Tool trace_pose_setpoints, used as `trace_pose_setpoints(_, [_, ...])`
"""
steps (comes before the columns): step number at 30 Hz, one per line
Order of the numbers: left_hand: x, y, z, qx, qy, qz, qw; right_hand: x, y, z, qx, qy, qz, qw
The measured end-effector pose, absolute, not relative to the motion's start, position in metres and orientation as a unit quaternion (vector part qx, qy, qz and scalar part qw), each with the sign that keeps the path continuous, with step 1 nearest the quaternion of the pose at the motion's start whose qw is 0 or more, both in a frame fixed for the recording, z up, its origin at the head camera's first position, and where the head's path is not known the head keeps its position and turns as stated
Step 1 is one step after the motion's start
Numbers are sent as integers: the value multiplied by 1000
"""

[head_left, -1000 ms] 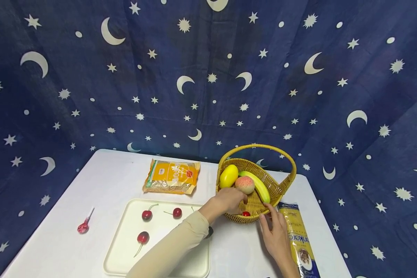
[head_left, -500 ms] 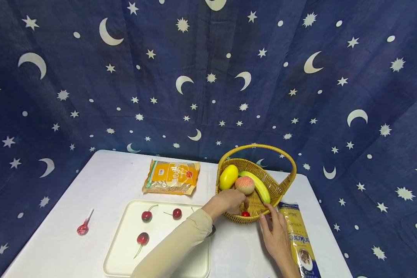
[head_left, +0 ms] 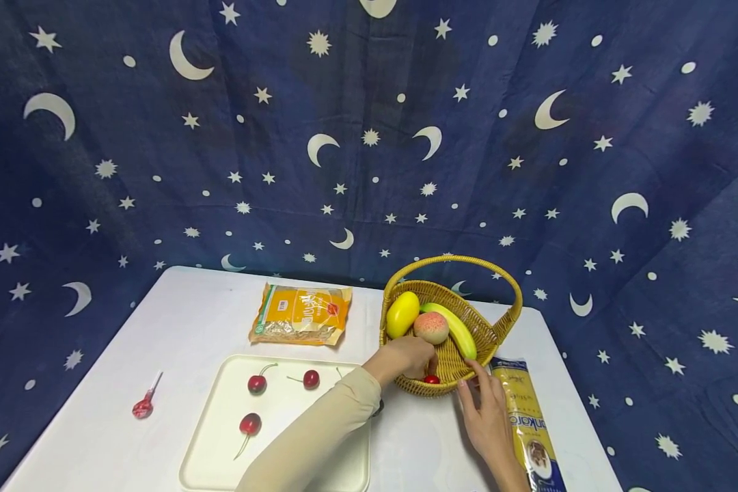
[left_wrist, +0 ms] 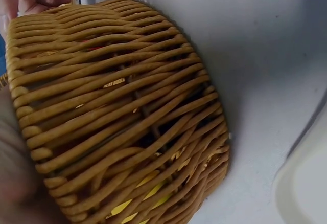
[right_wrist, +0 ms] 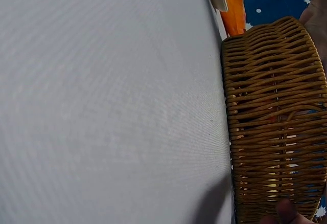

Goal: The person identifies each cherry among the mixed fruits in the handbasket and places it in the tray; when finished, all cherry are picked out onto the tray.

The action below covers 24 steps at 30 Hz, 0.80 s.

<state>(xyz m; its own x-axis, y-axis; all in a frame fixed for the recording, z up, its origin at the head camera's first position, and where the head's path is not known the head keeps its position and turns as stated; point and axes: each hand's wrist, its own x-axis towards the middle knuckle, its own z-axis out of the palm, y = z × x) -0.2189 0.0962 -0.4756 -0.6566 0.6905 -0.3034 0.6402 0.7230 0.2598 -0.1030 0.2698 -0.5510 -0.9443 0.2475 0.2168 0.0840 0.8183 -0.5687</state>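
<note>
A wicker basket with a tall arched handle stands at the back right of the table. Inside it lie a yellow lemon-like fruit, a peach, a banana and a red cherry. My left hand reaches over the left rim with its fingers bent down at the cherry, which it pinches; part of the grip is hidden behind the hand. My right hand holds the front right rim, fingers over the edge and thumb outside against the weave.
A cream tray with several cherries lies front left, partly under my left sleeve. An orange food packet is behind it. A lollipop lies far left; a yellow-and-blue pasta packet is right of my right hand.
The left fingers have shifted slightly down and the cherry a little to the left inside the basket. The right hand stays at the rim. The head view has turned slightly.
</note>
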Motion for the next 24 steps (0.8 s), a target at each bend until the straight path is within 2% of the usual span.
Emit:
trace_pose_setpoints(14, [-224, 96, -482, 376, 906, 72, 180, -104, 269, -550, -90, -941, 296, 135])
trace_pose_setpoints(24, [-226, 98, -480, 426, 886, 68, 172, -104, 271, -551, -85, -944, 288, 138])
